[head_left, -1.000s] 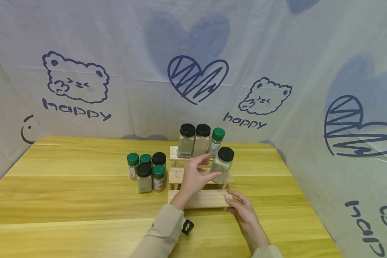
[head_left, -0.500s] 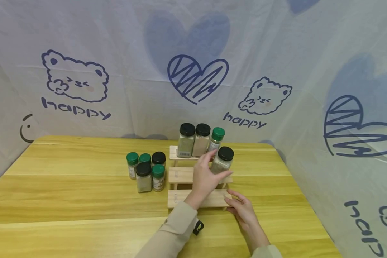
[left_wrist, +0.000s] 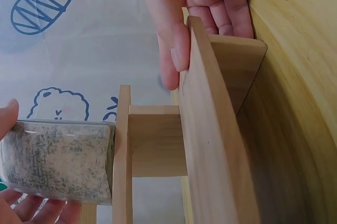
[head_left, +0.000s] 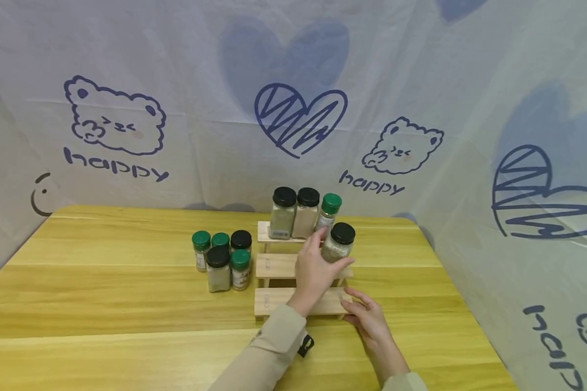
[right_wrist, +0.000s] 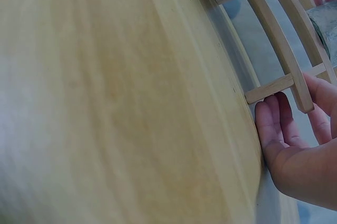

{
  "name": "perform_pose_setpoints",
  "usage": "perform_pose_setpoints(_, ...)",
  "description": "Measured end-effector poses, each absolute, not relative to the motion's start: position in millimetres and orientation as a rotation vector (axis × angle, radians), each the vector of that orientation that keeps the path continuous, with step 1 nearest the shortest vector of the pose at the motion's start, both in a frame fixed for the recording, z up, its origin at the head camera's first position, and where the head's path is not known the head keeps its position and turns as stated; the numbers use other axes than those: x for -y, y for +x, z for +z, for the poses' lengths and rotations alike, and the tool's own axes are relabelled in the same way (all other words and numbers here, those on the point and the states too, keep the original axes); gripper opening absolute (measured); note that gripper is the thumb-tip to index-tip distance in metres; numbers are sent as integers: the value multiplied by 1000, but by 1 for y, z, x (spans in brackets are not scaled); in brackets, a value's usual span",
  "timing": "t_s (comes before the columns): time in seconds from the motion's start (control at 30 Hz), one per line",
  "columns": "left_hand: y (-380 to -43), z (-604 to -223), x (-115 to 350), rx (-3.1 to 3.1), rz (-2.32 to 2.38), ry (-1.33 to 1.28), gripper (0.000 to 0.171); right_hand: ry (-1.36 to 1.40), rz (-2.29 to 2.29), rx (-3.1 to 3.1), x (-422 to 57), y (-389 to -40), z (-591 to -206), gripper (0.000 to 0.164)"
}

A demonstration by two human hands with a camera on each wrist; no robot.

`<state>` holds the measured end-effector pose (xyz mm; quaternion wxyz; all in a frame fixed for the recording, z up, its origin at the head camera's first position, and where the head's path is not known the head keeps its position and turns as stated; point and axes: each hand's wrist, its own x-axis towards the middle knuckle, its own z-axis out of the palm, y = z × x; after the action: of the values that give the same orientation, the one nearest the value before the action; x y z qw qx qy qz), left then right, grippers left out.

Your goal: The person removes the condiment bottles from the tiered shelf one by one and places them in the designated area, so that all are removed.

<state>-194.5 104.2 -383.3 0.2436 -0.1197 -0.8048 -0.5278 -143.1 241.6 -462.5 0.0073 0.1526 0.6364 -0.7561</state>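
A spice jar [head_left: 336, 251] with a black lid stands at the right end of the wooden rack's middle tier. My left hand [head_left: 315, 273] holds it around the body, thumb on one side and fingers on the other. The left wrist view shows the jar's base [left_wrist: 58, 161] against the middle board, with speckled contents inside. At the right end of the three-tier rack [head_left: 303, 301], my right hand [head_left: 369, 320] grips the lowest board, thumb over it and fingers beneath. On the top tier stand two black-lidded jars [head_left: 282, 214] and a green-lidded jar [head_left: 329, 209].
Left of the rack, several spice jars [head_left: 219, 274] with green and black lids are clustered on the wooden table [head_left: 117, 288]. A printed cloth [head_left: 200, 108] hangs behind the table. A black strap piece [head_left: 305, 345] shows by my left sleeve.
My left hand has moved right and closed in around the black-lidded jar, which keeps about the same place. My right hand has stayed at the rack's end.
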Motion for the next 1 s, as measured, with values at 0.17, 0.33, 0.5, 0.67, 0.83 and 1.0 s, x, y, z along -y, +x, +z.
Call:
perform_pose_setpoints(0.17,-193,-383,-105,2199,-1392,-306,65,470,-2370,-1985,-241,-143,-462,35)
perform_pose_setpoints(0.33,-193,-383,-106,2196,-1377,-309,63,449,-2374,-1982,-242,-143,-464,34)
perform_pose_setpoints(0.5,-193,-383,-105,2167,-1423,-335,60,436,-2369,-1987,-243,-142,-466,33)
perform_pose_setpoints(0.67,-194,-384,-102,2092,-1545,-403,55,444,-2378,-1985,-243,-143,-466,32)
perform_pose_setpoints(0.83,-197,-387,-98,2064,-1645,-497,55,457,-2393,-1972,-242,-143,-464,35)
perform_pose_setpoints(1.0,-198,-386,-94,2049,-1675,-608,56,483,-2396,-1961,-241,-144,-464,38)
